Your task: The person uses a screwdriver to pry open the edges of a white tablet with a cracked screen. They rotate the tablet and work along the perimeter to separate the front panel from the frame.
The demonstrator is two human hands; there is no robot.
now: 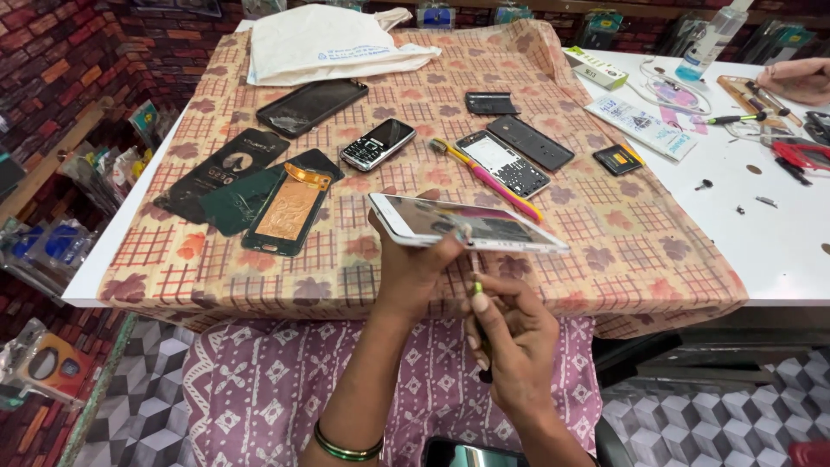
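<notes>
Your left hand [413, 264] grasps the white phone [467, 223] above the surface edge; your right hand [512, 342] fingers pinch a small screwdriver [475, 278] beneath the phone. A slip may scratch it.

Left hand [413, 264] raised, gripping — right hand [510, 333] seemingly pinching, fingers curled.

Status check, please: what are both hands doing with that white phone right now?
Left hand grips white phone, held flat above the cloth-covered table. Right hand pinches small screwdriver, tip at phone's underside. Nothing blocking.
</notes>
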